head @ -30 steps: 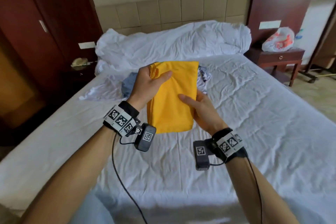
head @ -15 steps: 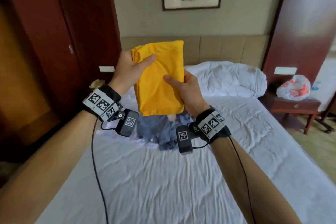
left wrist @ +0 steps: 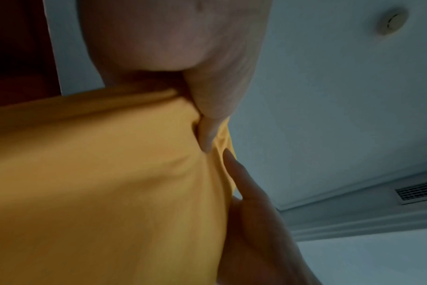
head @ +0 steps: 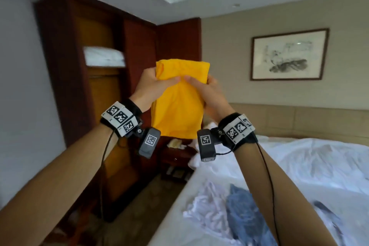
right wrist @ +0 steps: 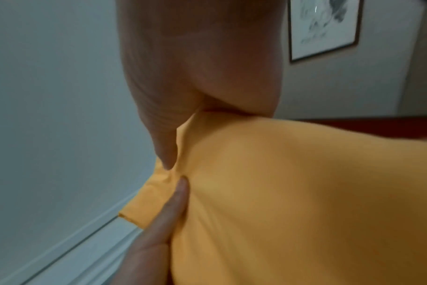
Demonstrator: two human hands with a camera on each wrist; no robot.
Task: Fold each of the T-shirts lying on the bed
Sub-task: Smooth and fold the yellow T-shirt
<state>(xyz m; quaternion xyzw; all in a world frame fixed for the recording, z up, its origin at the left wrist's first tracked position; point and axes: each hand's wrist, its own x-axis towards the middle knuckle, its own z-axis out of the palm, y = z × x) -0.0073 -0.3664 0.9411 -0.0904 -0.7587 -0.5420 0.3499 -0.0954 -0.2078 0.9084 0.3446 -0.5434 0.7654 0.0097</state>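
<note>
Folded yellow T-shirt (head: 177,104) being held aloft
It is being pinched between left hand (head: 148,88) and right hand (head: 209,94); layers should be kept aligned.

A wide bed (head: 299,195) covered in a creased white sheet fills the lower right of the head view. On it, near its left edge, lie a crumpled white garment (head: 207,213) and a rumpled blue-grey garment (head: 245,217) (touching each other), with a heaped white duvet (head: 323,156) farther back.

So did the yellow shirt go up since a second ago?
Yes. The yellow shirt went up: it lay low over the bed, and both hands now hold it high, clear of the mattress, before the wardrobe.
</note>
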